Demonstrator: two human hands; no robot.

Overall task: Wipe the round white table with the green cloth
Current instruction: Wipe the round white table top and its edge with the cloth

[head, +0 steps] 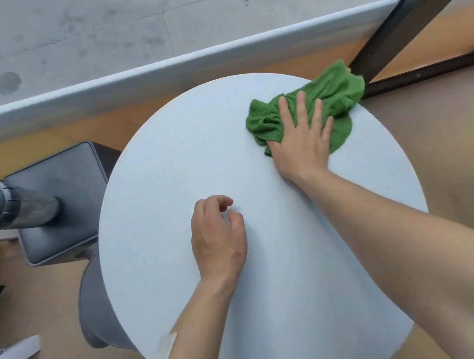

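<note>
Here, right hand [302, 138] flat, fingers spread on green cloth [329, 93] overhanging table [156, 189] rim, left hand [217, 238] loosely curled, empty.

round white table [171, 187], green cloth [335, 92] on it

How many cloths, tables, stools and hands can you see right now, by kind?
Green cloth: 1
Round white table: 1
Dark stool: 1
Hands: 2, the left hand and the right hand
Total: 5

No readable text, label, brand, number or sign on any surface in view.
</note>
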